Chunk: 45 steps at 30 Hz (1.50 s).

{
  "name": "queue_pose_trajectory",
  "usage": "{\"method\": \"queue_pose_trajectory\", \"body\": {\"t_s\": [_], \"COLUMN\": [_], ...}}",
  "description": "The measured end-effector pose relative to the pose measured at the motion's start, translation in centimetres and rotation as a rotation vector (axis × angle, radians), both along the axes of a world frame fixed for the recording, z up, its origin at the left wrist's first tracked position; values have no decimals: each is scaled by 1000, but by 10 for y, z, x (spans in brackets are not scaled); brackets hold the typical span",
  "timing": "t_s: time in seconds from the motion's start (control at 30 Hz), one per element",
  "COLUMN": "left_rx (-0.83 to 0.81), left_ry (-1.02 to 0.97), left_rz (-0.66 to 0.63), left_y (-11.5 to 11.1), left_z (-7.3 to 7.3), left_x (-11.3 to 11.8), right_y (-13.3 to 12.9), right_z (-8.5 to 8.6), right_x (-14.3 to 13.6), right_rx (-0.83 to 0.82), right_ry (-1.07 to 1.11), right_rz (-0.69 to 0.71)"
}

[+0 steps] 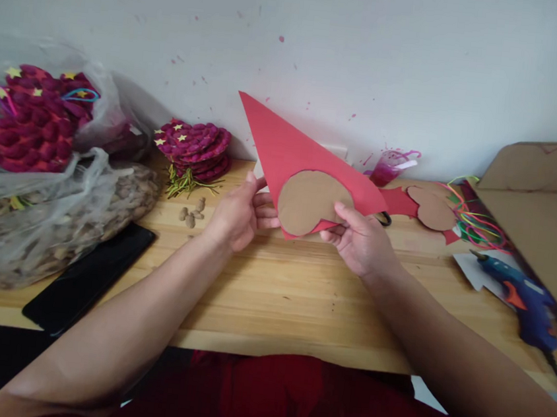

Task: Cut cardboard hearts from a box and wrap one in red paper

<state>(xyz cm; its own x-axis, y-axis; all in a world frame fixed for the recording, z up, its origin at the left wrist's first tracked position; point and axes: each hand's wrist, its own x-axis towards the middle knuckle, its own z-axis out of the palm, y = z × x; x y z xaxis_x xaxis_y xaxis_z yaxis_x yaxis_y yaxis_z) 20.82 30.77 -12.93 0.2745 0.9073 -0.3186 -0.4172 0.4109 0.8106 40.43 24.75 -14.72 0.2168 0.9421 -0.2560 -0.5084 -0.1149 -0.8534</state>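
My right hand (359,240) pinches a rounded brown cardboard piece (313,202) together with a sheet of red paper (286,139), thumb in front and fingers at the lower edge. The cardboard lies flat against the paper, which rises to a point at upper left. Both are held up above the wooden table (269,300). At the paper's left edge is my left hand (242,215), fingers stretched toward it and thumb apart; whether the fingertips reach behind the sheet is hidden.
To the left are a magenta layered craft (195,150) with yellow stars, several brown shells (191,216), filled plastic bags (67,226) and a black phone (89,275). At right lie a blue glue gun (527,301), coloured cords (480,226), cardboard cutouts (432,208) and a cardboard box (541,216).
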Motion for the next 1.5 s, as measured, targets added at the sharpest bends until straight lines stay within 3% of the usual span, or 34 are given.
{"method": "queue_pose_trajectory", "body": {"t_s": [0.47,0.87,1.17,1.5], "left_rx": [-90,-19,-121,10], "left_ry": [-108,-99,-122,-104], "left_rz": [-61,-66,-65,-71], "left_y": [2,-3,-2,-3], "left_z": [4,-4,3,-7], "left_x": [1,2,1,0], "right_y": [2,1,0,0], "right_z": [-2,-3,1,0], "right_x": [3,3,1,1], "right_rx": [9,34,20,29], "right_ry": [58,50,51,57], "right_rz": [0,26,32,42]}}
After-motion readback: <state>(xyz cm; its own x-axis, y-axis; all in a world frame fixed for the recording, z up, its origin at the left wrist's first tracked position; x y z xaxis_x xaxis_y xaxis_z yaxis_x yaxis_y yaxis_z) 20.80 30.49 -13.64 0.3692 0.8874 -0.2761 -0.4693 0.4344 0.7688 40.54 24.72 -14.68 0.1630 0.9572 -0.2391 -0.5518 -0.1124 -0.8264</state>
